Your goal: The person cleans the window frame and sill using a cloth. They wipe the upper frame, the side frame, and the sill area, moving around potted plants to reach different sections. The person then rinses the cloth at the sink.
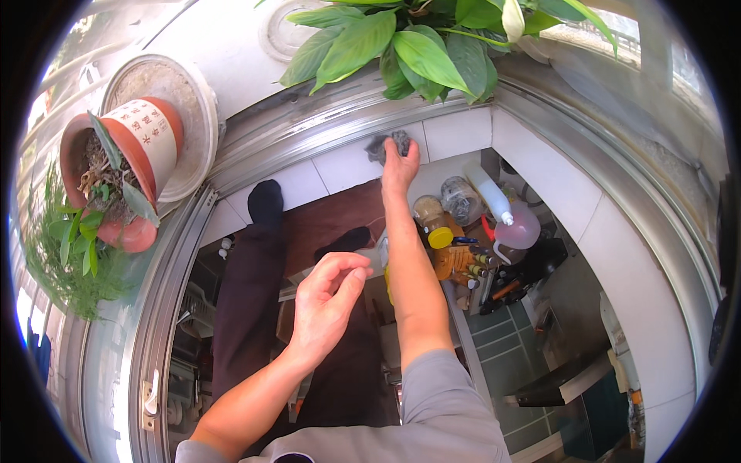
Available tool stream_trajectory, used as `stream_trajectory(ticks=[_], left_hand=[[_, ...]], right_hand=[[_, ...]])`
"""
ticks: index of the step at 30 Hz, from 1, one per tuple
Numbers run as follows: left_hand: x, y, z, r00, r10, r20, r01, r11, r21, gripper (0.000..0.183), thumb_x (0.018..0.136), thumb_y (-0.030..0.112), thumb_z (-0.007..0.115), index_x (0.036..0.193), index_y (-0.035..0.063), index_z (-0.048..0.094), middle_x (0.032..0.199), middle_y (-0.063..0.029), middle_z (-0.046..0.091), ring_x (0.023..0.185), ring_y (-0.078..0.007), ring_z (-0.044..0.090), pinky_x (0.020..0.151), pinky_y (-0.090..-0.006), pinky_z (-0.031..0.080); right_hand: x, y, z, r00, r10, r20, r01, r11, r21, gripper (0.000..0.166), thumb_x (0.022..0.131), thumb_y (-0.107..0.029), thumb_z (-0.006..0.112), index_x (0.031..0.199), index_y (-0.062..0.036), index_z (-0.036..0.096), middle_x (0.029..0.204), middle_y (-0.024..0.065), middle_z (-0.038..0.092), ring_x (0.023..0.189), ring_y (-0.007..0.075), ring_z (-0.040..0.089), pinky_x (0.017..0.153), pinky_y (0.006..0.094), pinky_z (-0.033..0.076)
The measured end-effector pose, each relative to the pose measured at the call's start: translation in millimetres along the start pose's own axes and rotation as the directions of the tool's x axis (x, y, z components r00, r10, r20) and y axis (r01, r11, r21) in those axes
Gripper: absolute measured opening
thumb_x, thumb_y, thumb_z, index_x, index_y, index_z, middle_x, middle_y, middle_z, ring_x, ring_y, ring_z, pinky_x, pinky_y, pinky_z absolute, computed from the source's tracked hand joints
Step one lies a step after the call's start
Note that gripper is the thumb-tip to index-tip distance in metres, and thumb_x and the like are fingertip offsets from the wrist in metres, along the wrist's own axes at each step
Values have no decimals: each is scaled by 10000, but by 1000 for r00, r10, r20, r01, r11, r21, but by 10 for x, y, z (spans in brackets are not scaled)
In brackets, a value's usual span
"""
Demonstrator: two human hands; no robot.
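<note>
My right hand grips a crumpled dark grey cleaning rag. The rag lies against the white tiled sill, just below the aluminium window track. Closer to my body, my left hand hangs in the air over my legs. Its fingers are loosely curled with the thumb apart, and nothing shows in them. One foot in a dark sock rests at the sill on the left. The other dark-socked foot is on a reddish-brown surface, partly hidden by my left hand.
Leaves of a potted plant overhang the track. A terracotta-coloured pot lies tipped beside a round saucer at left. Right of my arm are a yellow-lidded jar, a pale squeeze bottle and a pinkish container. A window latch sits lower left.
</note>
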State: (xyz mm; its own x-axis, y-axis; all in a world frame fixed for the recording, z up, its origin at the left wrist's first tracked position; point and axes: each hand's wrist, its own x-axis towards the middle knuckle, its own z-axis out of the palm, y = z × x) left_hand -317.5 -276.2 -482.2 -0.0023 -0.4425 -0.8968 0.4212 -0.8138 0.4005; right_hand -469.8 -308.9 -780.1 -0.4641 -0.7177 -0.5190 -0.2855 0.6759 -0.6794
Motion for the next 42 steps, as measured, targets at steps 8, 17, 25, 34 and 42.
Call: stream_trajectory(ticks=[8,17,25,34,42], left_hand=[[3,-91,55,999,-37,22,36,998,47,163,953,107,568,1061,0,626,1052,-49,626,965,-135,613,841,-269,477],[-69,-153,17,992,-125,26,124,991,54,149,947,91,574,1039,-10,634,1067,-66,616,972,-148,617,839,-275,483],[-82,-200,62,988,-139,63,135,989,62,140,944,71,572,1044,-2,637,1078,-57,600,988,-147,611,846,-277,480],[-77,-187,64,981,-168,96,157,981,115,148,941,72,572,1058,3,630,1071,-49,617,967,-128,615,846,-263,480],[14,-84,140,986,-150,71,140,982,128,160,944,89,570,1064,-1,624,1054,-56,630,968,-129,615,847,-266,481]], right_hand=[[268,-152,60,998,-19,-57,23,997,77,441,800,-150,648,1155,73,512,1134,207,543,1076,339,530,961,412,401],[1083,-189,-443,964,-199,-176,149,954,-261,428,795,-132,687,1137,62,518,1115,223,573,1076,333,542,953,426,414],[1382,-190,-1132,951,7,-309,76,964,254,575,809,-169,707,1273,66,462,1244,227,533,1134,279,527,983,390,414],[1111,-93,-792,833,-551,-50,426,696,-578,544,787,23,574,1315,-13,448,1365,277,379,1270,428,376,1052,507,326],[314,126,-680,736,-573,361,677,625,-389,410,727,80,563,1114,-49,605,1200,169,554,1179,369,486,1021,455,394]])
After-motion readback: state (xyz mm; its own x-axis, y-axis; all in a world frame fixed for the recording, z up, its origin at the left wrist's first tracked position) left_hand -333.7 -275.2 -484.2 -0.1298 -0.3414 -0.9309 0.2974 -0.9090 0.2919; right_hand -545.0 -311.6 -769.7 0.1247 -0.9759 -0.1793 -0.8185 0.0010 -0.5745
